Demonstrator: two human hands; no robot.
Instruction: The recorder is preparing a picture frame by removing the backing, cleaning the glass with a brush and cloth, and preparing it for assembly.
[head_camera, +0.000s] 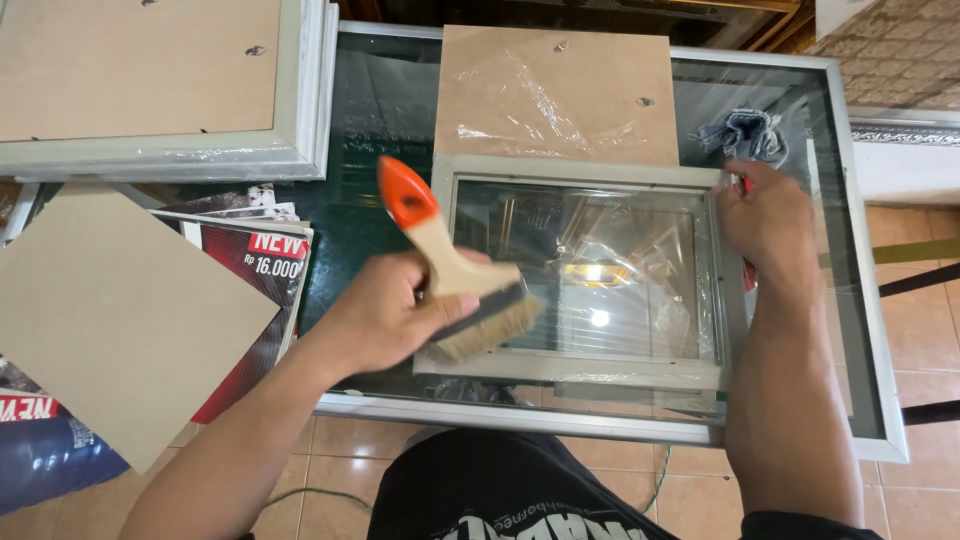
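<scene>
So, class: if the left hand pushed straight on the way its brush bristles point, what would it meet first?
Probably the frame's near rail: the brush in the left hand already hangs over it, though height is unclear.

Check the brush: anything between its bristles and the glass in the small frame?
Nothing visible. The left hand holds the brush with its bristles at the small frame's lower left corner, at the glass. The right hand rests on the frame's far right edge, away from the bristles.
</scene>
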